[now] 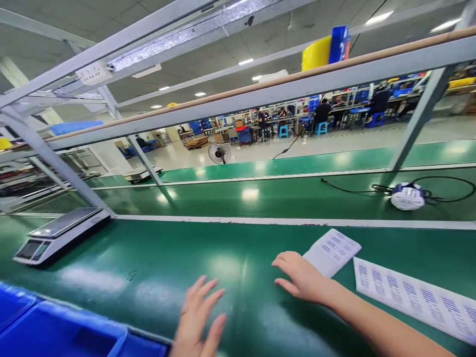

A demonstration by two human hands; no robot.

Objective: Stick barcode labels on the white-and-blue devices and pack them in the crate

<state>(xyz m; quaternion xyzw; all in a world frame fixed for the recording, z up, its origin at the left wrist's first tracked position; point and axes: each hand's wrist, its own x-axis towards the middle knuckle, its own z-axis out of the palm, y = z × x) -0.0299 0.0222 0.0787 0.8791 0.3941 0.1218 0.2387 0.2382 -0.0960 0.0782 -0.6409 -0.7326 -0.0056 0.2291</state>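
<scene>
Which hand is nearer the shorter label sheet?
Right. The right hand is by the left edge of the shorter label sheet; the left hand is farther left, near the blue bin.

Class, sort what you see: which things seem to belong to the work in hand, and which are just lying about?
Likely in use, being nearest the open, empty hands:
- printed sheet
- printed strip

Seemingly just lying about, untouched:
- weighing scale
- corded white-and-purple device
- standing fan
</scene>
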